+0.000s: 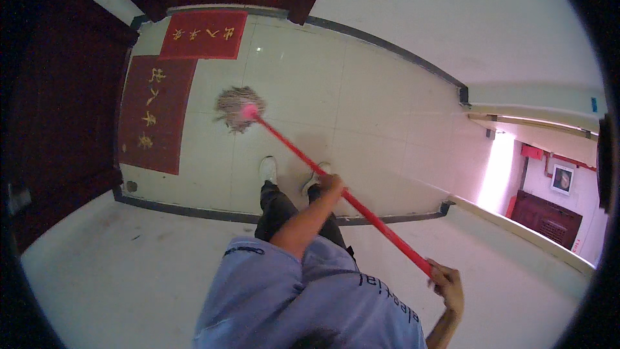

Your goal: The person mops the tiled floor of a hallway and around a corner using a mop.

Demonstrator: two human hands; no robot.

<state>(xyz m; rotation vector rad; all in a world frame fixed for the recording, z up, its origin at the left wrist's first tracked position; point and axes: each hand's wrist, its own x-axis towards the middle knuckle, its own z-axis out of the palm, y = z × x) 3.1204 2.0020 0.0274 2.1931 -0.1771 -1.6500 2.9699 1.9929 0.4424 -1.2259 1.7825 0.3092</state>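
A string mop head [237,106] with a pink socket lies on the pale tiled floor, ahead of my shoes and a little to the left. Its red handle [378,223] slants from there down to the right, across the front of my body. Partway along the handle, my left hand [332,183] is closed around it. My right hand [444,281] holds the handle near its upper end, at the lower right. Strands of the mop look slightly blurred.
Two red doormats bearing writing, one at the top [203,34] and one at the left [157,116], lie by dark red doors [63,106]. Pale walls with dark skirting [387,46] flank the floor. A passage opens at the right, with a framed picture [562,179] on its wall.
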